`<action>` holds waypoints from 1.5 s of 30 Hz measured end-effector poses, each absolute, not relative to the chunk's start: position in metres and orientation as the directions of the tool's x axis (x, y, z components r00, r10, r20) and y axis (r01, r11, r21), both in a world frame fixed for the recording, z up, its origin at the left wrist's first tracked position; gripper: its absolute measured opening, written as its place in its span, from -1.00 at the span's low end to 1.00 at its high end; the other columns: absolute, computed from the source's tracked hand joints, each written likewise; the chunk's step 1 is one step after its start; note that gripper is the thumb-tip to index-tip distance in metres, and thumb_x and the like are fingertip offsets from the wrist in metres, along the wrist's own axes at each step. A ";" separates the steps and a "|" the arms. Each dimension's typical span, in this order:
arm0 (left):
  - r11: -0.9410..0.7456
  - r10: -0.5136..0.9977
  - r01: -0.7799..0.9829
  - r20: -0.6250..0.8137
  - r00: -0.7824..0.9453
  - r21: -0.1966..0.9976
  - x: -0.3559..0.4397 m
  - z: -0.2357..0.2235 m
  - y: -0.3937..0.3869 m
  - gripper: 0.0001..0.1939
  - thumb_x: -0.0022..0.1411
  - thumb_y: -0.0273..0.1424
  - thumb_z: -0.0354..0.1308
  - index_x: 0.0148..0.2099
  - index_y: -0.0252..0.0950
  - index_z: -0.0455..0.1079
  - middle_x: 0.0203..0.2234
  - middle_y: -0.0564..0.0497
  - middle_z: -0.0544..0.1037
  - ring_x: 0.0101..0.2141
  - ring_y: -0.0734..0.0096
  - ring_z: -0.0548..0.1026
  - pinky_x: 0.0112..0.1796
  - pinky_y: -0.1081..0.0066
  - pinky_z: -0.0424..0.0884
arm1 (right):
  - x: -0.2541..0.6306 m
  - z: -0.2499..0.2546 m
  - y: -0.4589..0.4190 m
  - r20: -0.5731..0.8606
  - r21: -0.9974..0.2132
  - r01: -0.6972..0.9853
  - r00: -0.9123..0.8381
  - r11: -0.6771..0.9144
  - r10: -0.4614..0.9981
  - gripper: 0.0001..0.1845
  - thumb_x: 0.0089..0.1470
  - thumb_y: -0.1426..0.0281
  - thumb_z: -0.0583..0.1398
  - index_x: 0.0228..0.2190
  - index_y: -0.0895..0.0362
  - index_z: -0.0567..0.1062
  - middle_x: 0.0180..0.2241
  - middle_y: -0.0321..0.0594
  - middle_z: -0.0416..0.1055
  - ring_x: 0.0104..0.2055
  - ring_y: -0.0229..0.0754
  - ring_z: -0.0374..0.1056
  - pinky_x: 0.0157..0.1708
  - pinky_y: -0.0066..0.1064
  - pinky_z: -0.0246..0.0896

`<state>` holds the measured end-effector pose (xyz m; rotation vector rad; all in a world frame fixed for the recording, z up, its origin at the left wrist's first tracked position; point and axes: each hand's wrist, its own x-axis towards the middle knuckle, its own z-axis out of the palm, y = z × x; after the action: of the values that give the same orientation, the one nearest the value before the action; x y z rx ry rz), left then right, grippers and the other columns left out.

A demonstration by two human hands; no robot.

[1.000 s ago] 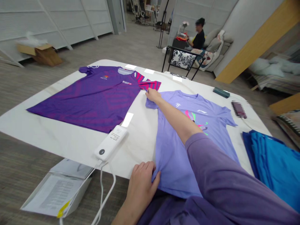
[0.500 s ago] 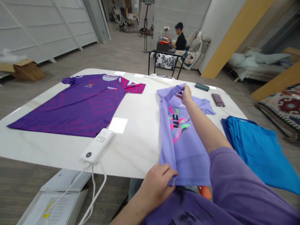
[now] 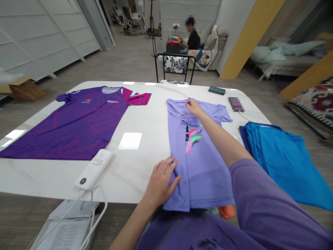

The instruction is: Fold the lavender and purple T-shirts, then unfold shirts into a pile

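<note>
A light lavender T-shirt [image 3: 205,166] lies on the white table [image 3: 145,118], its left side folded over towards the middle. My left hand [image 3: 161,180] rests flat on the shirt's lower left folded edge, fingers spread. My right hand [image 3: 194,107] reaches out to the collar area at the far end of the shirt and presses the folded cloth there, fingers bent down on the fabric.
A dark purple jersey [image 3: 75,121] lies spread flat on the left. A white power bank [image 3: 94,169] with cables sits near the front edge. Blue garments [image 3: 281,156] lie at the right. A dark case [image 3: 216,90] and a chair [image 3: 174,66] stand beyond. A person sits far back.
The lavender shirt's left side has been carried over and laid down on the shirt. My left hand let go of the hem and now lies flat; my right hand lowered to the collar.
</note>
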<state>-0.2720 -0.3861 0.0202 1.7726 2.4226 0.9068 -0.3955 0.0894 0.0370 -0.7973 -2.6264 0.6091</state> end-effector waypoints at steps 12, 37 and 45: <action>0.370 0.854 0.809 0.175 -0.490 0.457 -0.275 -0.003 -0.402 -0.29 0.56 -0.27 0.26 0.65 -0.08 0.23 0.46 -0.20 0.48 0.48 -0.10 0.43 0.38 -0.16 0.57 | -0.565 0.019 0.084 -0.068 -0.392 0.496 -0.855 0.774 0.514 -0.64 0.37 0.12 0.32 0.03 0.07 0.68 0.23 0.00 0.63 0.30 0.22 0.49 0.41 0.08 0.33; 0.297 0.914 0.881 0.159 -0.375 0.369 -0.277 0.004 -0.401 0.21 0.40 0.05 0.35 0.80 -0.10 -0.26 0.64 -0.21 0.23 0.59 -0.31 0.25 0.48 -0.47 0.30 | -0.408 0.019 0.184 -0.110 -0.234 0.646 -0.760 0.726 0.641 -0.33 0.18 -0.03 0.49 0.09 0.21 0.67 0.24 0.26 0.57 0.27 0.30 0.53 0.36 0.01 0.39; 0.295 0.933 0.916 0.123 -0.337 0.271 -0.274 0.008 -0.396 0.16 0.33 0.11 0.41 0.76 -0.08 0.01 0.66 -0.25 0.18 0.60 -0.31 0.20 0.53 -0.28 0.06 | -0.373 0.002 0.185 0.005 -0.509 0.549 -0.768 0.663 0.641 -0.67 0.33 0.27 0.30 0.04 0.17 0.59 0.11 0.10 0.62 0.15 0.08 0.51 0.34 -0.13 0.39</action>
<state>-0.2743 -0.3959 0.0076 1.7745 2.4807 0.4556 -0.3731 0.1848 0.0019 -0.9740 -2.6936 0.7340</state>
